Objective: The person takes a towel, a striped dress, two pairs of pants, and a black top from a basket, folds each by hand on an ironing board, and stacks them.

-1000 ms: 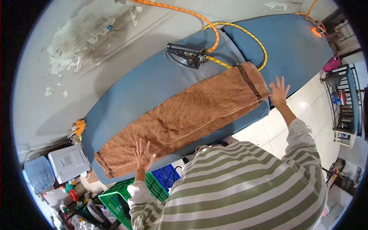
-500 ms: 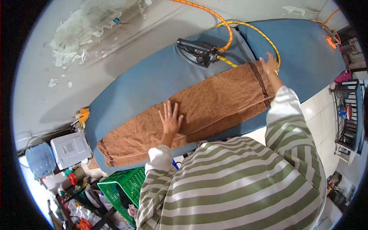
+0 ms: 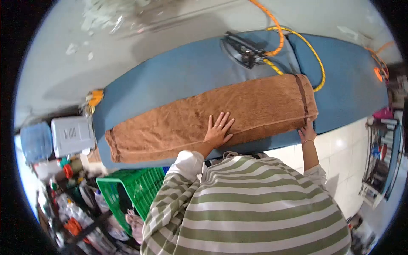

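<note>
A long brown towel (image 3: 178,121), folded lengthwise with a dark band near each end, lies across the blue padded ironing board (image 3: 140,91). My left hand (image 3: 219,132) rests flat on the towel around its middle, fingers spread. At the towel's near right corner, my right hand (image 3: 307,131) has its fingers closed on the edge; the fingertips are partly hidden. Behind the towel, a dark steam iron (image 3: 243,50) rests on the board, touched by neither hand.
An orange hose (image 3: 278,29) and a yellow cord (image 3: 316,55) run from the iron. Below the board's left side are a green crate (image 3: 140,187), a grey plastic box (image 3: 73,136) and a blue water jug (image 3: 37,141). A rack (image 3: 378,157) stands at right.
My right hand has come down from the towel's far right corner to its near right corner. My left hand has shifted right along the towel. The view has moved too.
</note>
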`<state>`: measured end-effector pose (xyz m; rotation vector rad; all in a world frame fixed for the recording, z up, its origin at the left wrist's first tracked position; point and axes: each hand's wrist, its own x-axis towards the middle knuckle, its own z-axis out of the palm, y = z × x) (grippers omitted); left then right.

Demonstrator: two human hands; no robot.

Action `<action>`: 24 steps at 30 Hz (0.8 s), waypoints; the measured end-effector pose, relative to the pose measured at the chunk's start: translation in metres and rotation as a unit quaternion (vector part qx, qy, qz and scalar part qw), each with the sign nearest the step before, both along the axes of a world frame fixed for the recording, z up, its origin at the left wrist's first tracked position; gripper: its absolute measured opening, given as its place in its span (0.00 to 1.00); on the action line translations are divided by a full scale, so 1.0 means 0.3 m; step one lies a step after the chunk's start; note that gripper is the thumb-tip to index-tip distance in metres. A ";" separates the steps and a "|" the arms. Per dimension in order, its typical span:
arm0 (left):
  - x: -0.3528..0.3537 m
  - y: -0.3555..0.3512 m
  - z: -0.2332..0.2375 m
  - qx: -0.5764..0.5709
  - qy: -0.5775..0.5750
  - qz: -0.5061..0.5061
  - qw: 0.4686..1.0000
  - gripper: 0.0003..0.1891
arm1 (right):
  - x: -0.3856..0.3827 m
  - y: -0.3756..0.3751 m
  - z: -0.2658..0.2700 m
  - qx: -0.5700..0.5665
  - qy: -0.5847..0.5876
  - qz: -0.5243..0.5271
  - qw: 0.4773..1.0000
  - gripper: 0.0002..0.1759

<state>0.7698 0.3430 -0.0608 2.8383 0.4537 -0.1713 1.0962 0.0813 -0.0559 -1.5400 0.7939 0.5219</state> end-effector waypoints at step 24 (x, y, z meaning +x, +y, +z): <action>-1.516 0.752 0.605 -0.652 -0.489 0.392 0.428 0.40 | -2.073 1.328 0.551 0.367 -0.311 0.804 0.349 0.41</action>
